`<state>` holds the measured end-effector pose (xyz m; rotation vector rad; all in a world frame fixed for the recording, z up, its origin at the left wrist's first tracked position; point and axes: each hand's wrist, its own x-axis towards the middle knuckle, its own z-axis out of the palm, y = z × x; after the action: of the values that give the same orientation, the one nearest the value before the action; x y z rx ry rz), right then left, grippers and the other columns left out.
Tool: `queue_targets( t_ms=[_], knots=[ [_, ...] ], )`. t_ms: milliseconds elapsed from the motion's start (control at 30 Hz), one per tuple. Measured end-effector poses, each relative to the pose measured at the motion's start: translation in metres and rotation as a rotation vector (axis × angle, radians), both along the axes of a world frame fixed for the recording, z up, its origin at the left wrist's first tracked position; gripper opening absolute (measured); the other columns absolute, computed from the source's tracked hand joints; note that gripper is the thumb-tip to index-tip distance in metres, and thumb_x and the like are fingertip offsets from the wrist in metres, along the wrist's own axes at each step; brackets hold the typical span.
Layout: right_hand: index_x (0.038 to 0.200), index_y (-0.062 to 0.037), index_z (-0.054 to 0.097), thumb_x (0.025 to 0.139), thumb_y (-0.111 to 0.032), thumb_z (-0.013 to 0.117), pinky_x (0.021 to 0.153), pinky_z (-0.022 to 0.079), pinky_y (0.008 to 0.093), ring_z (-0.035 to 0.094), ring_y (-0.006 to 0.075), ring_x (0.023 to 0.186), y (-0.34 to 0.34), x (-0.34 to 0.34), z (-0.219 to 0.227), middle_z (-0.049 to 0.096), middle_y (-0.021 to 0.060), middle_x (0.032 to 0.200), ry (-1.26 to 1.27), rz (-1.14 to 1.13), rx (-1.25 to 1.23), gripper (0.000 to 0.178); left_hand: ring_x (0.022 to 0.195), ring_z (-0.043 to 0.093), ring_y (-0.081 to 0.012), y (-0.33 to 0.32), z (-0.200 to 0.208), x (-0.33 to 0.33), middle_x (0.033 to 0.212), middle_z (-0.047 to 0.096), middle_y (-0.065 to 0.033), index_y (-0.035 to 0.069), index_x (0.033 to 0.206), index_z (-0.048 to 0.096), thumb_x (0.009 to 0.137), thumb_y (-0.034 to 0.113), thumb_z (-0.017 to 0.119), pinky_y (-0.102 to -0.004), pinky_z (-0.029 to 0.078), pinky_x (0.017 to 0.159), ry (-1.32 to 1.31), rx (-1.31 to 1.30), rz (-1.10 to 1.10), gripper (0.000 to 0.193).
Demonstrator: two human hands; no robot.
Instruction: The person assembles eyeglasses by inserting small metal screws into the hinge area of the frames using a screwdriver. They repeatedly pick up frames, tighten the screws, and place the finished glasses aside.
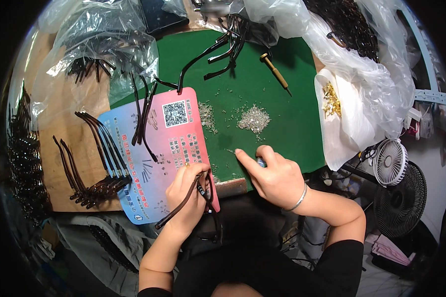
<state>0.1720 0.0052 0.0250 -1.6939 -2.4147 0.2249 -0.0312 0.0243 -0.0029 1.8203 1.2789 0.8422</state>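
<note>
My left hand (186, 190) is closed around dark brown eyeglass parts at the near edge of the mat; a long curved temple arm (181, 210) sticks out toward my wrist, and darker pieces hang below the fingers. My right hand (280, 180) rests on the green mat (292, 128), index finger stretched out and its tip beside a tiny metal piece (230, 151). The other fingers curl round something blue (261, 162), mostly hidden. Beyond that finger lies a pile of tiny silvery screws (253, 119), with a smaller heap of metal pieces (207, 118) to its left.
A pink-and-blue printed sheet (176, 141) carries loose temples (142, 116). More temples (101, 190) line up at left. A brass-coloured screwdriver (275, 73) lies at the back. Golden parts (331, 99) sit on white wrapping at right, near two fans (390, 162). Eyeglass frames (233, 42) stand behind.
</note>
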Motion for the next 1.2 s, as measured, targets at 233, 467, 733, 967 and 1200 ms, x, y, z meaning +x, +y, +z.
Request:
queue_targets(
  t_ms=[233,467,733,967,1200],
  knots=[
    [0.112,-0.0132,0.06,0.068,-0.014,0.06,0.042,0.043,0.0256,0.046,0.0141,0.05,0.003,-0.001,-0.005,0.048,0.0045,0.081,-0.014,0.059,0.055,0.044,0.058,0.054,-0.0128,-0.002,-0.002,0.0,0.077,0.053,-0.0077,-0.001,0.097,0.057,0.082,-0.009,0.054,-0.023,0.048,0.051,-0.012,-0.054,0.0,0.016],
    [0.114,-0.0152,0.061,0.068,-0.013,0.063,0.045,0.044,0.0264,0.048,0.0157,0.054,0.005,-0.004,0.001,0.051,0.006,0.083,-0.064,0.083,-0.011,0.047,0.056,0.053,-0.0163,0.0,0.002,0.003,0.07,0.051,-0.0058,0.003,0.095,0.055,0.069,-0.014,0.054,-0.0261,0.044,0.052,-0.014,-0.034,0.022,0.031],
    [0.118,-0.0178,0.058,0.077,-0.013,0.061,0.046,0.047,0.0301,0.054,0.0193,0.055,0.019,0.002,0.012,0.046,0.0069,0.078,0.223,0.162,-0.289,0.042,0.058,0.056,-0.0154,0.008,0.003,-0.003,0.076,0.055,-0.0088,0.0,0.093,0.057,0.084,-0.004,0.057,-0.0258,0.046,0.053,-0.112,-0.143,-0.041,0.009],
    [0.112,-0.0147,0.055,0.082,-0.019,0.056,0.047,0.051,0.0369,0.058,0.0289,0.051,0.021,-0.008,0.002,0.049,0.0153,0.083,0.466,0.208,-0.434,0.03,0.059,0.059,-0.0104,0.02,0.015,-0.007,0.08,0.057,-0.0069,0.0,0.096,0.057,0.088,0.0,0.054,-0.0233,0.049,0.054,-0.063,-0.442,-0.083,0.008],
    [0.109,-0.0147,0.055,0.081,-0.017,0.057,0.042,0.049,0.0371,0.056,0.0286,0.046,0.019,-0.011,-0.002,0.049,0.0158,0.082,0.478,0.211,-0.385,0.029,0.058,0.059,-0.0107,0.015,0.013,-0.004,0.08,0.057,-0.0068,0.0,0.094,0.057,0.087,0.0,0.055,-0.0242,0.048,0.053,-0.031,-0.351,-0.047,0.007]
  ],
)
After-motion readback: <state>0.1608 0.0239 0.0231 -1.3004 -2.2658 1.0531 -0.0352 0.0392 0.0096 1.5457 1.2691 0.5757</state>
